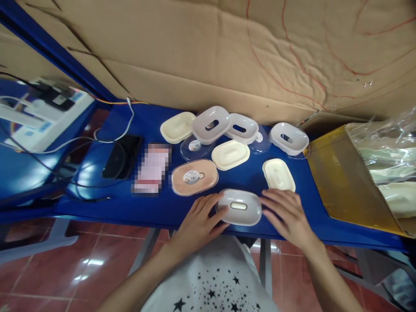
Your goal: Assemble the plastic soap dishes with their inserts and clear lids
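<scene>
A grey oval soap dish (250, 210) lies near the table's front edge, with a cream strip showing through its middle slot. My left hand (204, 219) grips its left end, thumb over the rim and fingers along the side. At its right end is my right hand (287, 216), fingers stretched out and apart, fingertips at or just beside the rim. Just beyond the right hand lies a cream oval insert (278, 174). A peach oval dish (208, 173) under a clear labelled lid sits behind the left hand.
Farther back are another cream insert (230, 155), a cream oval piece (178, 127), several grey dishes (217, 116) and clear lids (185, 149). A blurred-out phone (152, 167), cables and a power strip (48, 125) are left. An open cardboard box (341, 173) with bagged pieces stands right.
</scene>
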Tool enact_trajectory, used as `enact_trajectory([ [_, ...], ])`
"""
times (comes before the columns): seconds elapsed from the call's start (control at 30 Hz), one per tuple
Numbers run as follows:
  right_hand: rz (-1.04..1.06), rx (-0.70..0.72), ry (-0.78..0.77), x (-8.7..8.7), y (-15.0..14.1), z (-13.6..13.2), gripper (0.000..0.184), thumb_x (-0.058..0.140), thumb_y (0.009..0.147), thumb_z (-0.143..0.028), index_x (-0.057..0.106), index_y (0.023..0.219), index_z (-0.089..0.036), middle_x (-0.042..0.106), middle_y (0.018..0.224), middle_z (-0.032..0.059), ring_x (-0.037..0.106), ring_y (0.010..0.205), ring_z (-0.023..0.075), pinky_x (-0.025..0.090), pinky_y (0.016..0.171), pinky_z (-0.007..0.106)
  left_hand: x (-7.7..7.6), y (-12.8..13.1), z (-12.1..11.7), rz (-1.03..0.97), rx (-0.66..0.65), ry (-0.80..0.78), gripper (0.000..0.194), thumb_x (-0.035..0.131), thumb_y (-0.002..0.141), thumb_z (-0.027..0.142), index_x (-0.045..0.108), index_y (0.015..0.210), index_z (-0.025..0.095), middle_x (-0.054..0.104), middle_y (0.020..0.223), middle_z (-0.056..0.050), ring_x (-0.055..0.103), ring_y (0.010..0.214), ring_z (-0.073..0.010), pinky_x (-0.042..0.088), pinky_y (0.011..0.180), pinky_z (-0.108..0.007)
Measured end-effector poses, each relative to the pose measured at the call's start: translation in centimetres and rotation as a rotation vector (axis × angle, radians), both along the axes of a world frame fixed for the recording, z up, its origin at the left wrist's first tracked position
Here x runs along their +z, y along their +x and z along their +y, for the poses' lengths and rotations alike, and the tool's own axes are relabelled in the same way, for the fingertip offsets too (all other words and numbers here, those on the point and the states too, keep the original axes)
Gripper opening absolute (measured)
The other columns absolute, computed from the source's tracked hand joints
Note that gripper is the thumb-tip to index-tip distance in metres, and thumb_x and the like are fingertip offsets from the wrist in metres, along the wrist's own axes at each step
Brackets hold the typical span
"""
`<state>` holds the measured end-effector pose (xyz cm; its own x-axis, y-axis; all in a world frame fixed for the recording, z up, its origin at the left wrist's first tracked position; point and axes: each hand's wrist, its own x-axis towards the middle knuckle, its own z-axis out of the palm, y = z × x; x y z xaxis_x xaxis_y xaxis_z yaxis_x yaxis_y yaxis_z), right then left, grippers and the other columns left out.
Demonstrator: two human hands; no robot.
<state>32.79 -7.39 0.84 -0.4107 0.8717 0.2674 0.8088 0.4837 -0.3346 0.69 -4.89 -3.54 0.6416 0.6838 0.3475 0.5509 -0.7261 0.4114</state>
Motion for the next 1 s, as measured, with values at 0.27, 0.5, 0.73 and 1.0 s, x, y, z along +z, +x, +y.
enact_trajectory([
  [0.27, -0.247, -0.316, 0.026, 0.0, 1.4, 9.0, 0.056, 0.051, 0.110, -0.053, 0.055, 0.155, -0.021, 0.059, 0.157, 0.0210, 0.058, 0.142, 0.0402, 0.049, 0.111, 0.058, -0.5, -1.4, -0.8, -0.050, 0.057, 0.040, 0.030, 0.072, 0.103, 0.027, 0.064, 0.131, 0.021, 0.066, 0.143, -0.018, 0.064, 0.131, -0.0338, 0.058, 0.105, -0.051],
  [0.5, -0.285, -0.370, -0.052, -2.1, -1.8, 16.4, 0.050, 0.056, 0.106, -0.044, 0.059, 0.146, -0.015, 0.060, 0.151, 0.0240, 0.059, 0.135, 0.0437, 0.050, 0.108, 0.060, -0.9, -1.2, -0.8, -0.045, 0.079, 0.074, 0.032, 0.072, 0.103, 0.029, 0.063, 0.132, 0.020, 0.067, 0.141, -0.017, 0.065, 0.131, -0.0333, 0.058, 0.106, -0.052],
  [0.73, -0.235, -0.487, -0.052, -1.8, -1.6, 16.4, 0.050, 0.069, 0.098, -0.050, 0.064, 0.134, -0.016, 0.063, 0.140, 0.0248, 0.065, 0.122, 0.0463, 0.053, 0.101, 0.063, -0.7, -1.3, -0.7, -0.081, 0.077, 0.017, 0.030, 0.072, 0.103, 0.031, 0.064, 0.131, 0.022, 0.065, 0.143, -0.016, 0.064, 0.134, -0.0329, 0.058, 0.106, -0.051],
  [1.0, -0.090, -0.324, -0.191, 2.0, -1.2, 6.4, 0.052, 0.066, 0.100, -0.062, 0.062, 0.140, -0.029, 0.065, 0.151, 0.0134, 0.073, 0.122, 0.0369, 0.061, 0.098, 0.057, -0.8, -1.5, -0.6, -0.127, 0.057, -0.078, 0.046, 0.073, 0.104, 0.032, 0.056, 0.145, 0.022, 0.062, 0.146, -0.017, 0.062, 0.137, -0.0324, 0.059, 0.110, -0.051],
])
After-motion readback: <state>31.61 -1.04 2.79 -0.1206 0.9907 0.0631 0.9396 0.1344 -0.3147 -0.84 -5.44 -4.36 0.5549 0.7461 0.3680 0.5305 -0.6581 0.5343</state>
